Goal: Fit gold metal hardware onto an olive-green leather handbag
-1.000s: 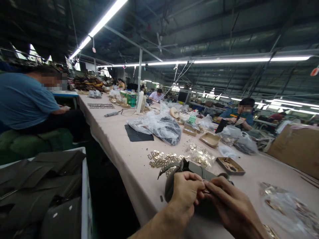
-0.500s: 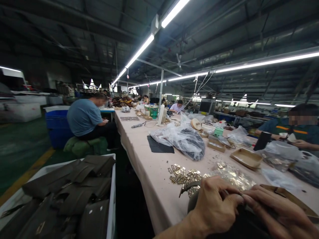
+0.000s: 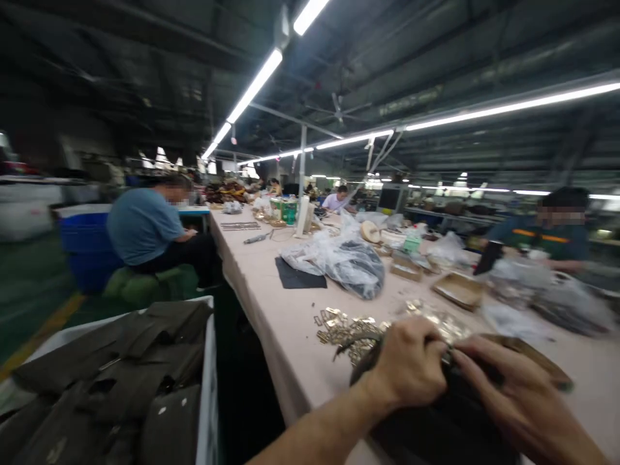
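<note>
A dark bag (image 3: 431,426) lies at the table's near edge, with a curved strap sticking out on its left. My left hand (image 3: 411,361) is closed on the bag's upper edge, thumb and fingers pinched together. Facing it, my right hand (image 3: 504,381) grips the same edge, its fingertips almost touching the left ones. Something small and shiny shows between the fingertips, too blurred to make out. Just beyond the strap, a pile of gold-coloured metal rings (image 3: 346,329) is spread on the pink tablecloth (image 3: 271,297).
A white crate (image 3: 208,387) of dark bags stands at the lower left. Plastic-wrapped goods (image 3: 358,265), a black sheet (image 3: 300,274) and a cardboard tray (image 3: 458,290) lie on the table. One person (image 3: 145,226) sits at left, another (image 3: 542,226) at right.
The view has shifted, so the surroundings sit further left and slightly higher. Both hands still grip the bag and appear more to the left, with more of the bag showing beneath them.
</note>
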Demonstrator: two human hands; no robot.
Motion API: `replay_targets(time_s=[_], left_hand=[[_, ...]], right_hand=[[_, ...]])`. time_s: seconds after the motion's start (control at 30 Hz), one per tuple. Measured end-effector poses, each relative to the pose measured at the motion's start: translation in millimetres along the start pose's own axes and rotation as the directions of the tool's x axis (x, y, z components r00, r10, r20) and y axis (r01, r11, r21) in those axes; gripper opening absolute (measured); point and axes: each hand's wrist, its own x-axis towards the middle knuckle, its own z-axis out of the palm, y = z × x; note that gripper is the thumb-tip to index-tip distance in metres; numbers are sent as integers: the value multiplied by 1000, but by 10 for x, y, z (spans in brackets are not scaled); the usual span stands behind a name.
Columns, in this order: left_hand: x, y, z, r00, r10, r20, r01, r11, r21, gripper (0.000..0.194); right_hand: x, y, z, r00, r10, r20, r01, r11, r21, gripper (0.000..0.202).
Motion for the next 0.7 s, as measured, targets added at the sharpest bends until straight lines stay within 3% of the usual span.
replay_targets(time_s=[0.1, 0.37, 0.53, 0.7], left_hand=[[33, 9, -30, 999, -35, -9, 35, 998, -57, 10], [17, 27, 11, 992, -125, 8, 125, 983, -133, 11], [14, -6, 34, 960, -235, 155, 269, 926, -265, 11], [18, -13, 76, 906, -254, 339, 401, 771, -494, 16]], right_hand=[[11, -105, -70, 991, 114, 71, -114, 993, -13, 27], [29, -108, 2, 962, 269, 44, -272, 957, 97, 42], [23, -47, -24, 950, 303, 72, -309, 945, 105, 44], [14, -29, -56, 944, 330, -24, -325, 939, 111, 41]])
